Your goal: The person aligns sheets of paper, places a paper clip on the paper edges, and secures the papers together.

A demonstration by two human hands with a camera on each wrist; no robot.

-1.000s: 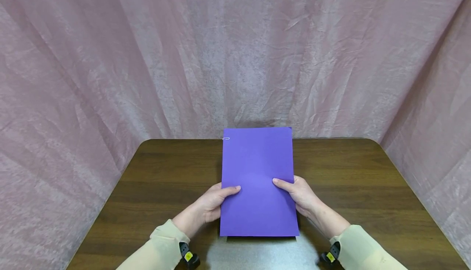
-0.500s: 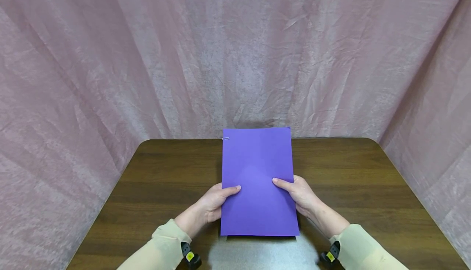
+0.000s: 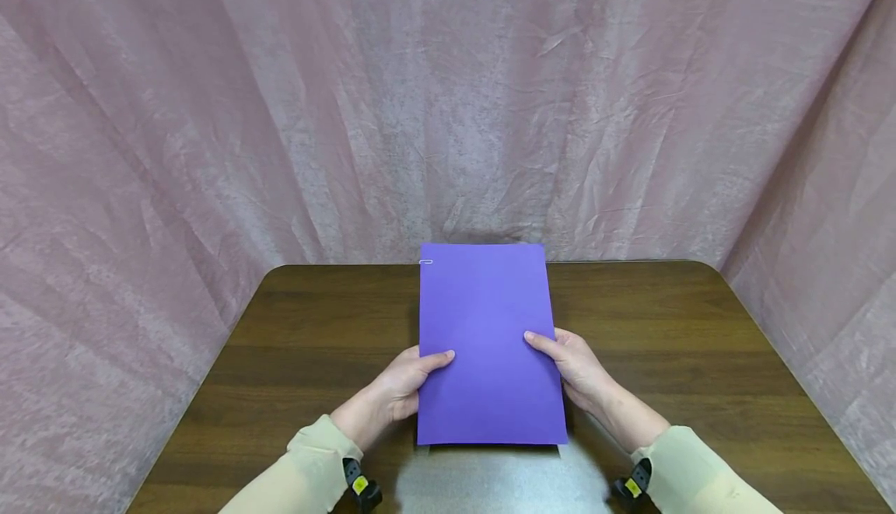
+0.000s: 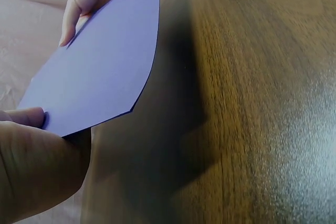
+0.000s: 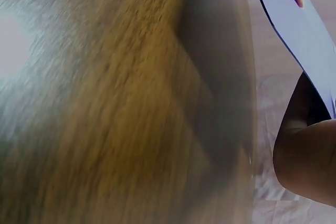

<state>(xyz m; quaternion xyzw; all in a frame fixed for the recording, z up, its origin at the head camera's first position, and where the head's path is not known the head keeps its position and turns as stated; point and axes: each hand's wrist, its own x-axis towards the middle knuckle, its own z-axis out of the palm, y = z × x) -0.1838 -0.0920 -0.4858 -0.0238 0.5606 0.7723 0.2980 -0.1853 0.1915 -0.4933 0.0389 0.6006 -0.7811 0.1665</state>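
Observation:
Both hands hold a purple sheet of paper (image 3: 486, 296) above the table. A small white paper clip (image 3: 426, 261) sits on its left edge near the top corner. My left hand (image 3: 400, 384) grips the left edge with the thumb lying on the upper face. On the opposite edge my right hand (image 3: 582, 368) does the same, its thumb slightly higher. The other fingers are mostly hidden behind the paper. In the left wrist view the paper (image 4: 113, 61) looks thin and slightly bowed, apart from the table. The right wrist view shows its edge (image 5: 294, 30) at the upper right.
The brown wooden table (image 3: 315, 319) has rounded far corners, and a bright glare lies near its front. A pink curtain (image 3: 350, 110) hangs behind it and at the sides. Each wrist wears a black camera (image 3: 362, 487) with a yellow mark.
The paper's top has shifted a little to the left and its lower edge has risen slightly. My right thumb now lies slightly higher and farther right. Both hands keep their hold.

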